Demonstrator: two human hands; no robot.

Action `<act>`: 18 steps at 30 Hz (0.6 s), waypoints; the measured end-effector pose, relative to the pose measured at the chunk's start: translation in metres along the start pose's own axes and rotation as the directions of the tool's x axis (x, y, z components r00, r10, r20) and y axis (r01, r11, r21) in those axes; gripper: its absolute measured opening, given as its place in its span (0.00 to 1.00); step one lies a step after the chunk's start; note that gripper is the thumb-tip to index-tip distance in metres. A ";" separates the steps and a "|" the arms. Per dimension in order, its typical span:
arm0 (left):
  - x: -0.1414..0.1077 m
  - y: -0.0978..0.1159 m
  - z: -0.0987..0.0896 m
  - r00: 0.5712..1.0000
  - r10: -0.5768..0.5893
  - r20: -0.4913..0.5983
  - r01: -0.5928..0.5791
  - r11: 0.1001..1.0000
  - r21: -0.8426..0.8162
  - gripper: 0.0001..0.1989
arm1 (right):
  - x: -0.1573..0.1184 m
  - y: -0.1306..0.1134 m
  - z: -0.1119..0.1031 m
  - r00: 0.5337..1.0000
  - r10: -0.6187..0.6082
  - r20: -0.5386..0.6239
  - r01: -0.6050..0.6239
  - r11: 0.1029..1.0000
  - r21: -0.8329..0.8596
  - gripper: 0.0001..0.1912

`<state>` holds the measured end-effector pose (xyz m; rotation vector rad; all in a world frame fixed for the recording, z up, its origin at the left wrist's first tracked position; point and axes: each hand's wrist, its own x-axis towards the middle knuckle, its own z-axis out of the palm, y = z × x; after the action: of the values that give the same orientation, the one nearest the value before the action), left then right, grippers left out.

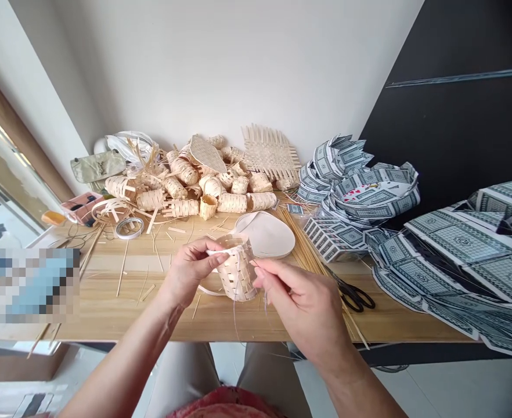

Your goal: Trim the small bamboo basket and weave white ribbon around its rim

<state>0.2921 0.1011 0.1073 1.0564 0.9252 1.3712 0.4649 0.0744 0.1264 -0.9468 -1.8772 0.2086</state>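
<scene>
Pale bamboo strips form the small woven basket [236,273], held just above the wooden counter [108,307]; the left hand [193,273] clasps its rim with closed fingers [215,255], the right hand [302,307] pinches a thin strand [265,302] beside it.

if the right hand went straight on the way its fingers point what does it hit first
The right hand would most likely meet the small woven basket first, held in the left hand; its fingers sit right beside it, though depth is unclear.

Wooden table [108,313] with woven bamboo baskets [181,197], loose bamboo sticks [302,244], printed playing-card sheets [451,249] and black-handled scissors [356,297]
</scene>
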 end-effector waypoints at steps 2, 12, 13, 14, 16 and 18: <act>-0.001 -0.001 0.000 1.000 0.012 0.014 -0.012 1.000 -0.006 0.10 | 0.000 -0.002 0.003 0.997 -0.074 0.001 0.074 0.995 -0.067 0.09; -0.002 -0.003 0.001 0.998 0.057 0.022 -0.058 0.998 0.025 0.10 | -0.003 -0.004 0.013 0.982 -0.182 0.041 0.187 0.948 -0.257 0.15; -0.002 -0.003 0.001 0.998 0.055 0.024 -0.056 0.998 0.026 0.10 | -0.003 -0.004 0.013 0.982 -0.183 0.049 0.190 0.946 -0.263 0.16; -0.002 -0.002 0.001 0.998 0.054 0.025 -0.054 0.998 0.030 0.10 | -0.003 -0.003 0.013 0.982 -0.181 0.057 0.190 0.944 -0.268 0.16; -0.002 -0.002 0.001 0.998 0.054 0.023 -0.055 0.998 0.039 0.10 | -0.003 -0.003 0.013 0.982 -0.175 0.069 0.188 0.944 -0.272 0.16; -0.003 -0.002 0.002 0.998 0.060 0.020 -0.061 0.997 0.050 0.10 | -0.003 -0.003 0.013 0.983 -0.171 0.071 0.184 0.945 -0.272 0.16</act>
<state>0.2944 0.0984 0.1059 1.1417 0.9253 1.3922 0.4536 0.0730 0.1194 -0.9569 -2.0582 -0.1471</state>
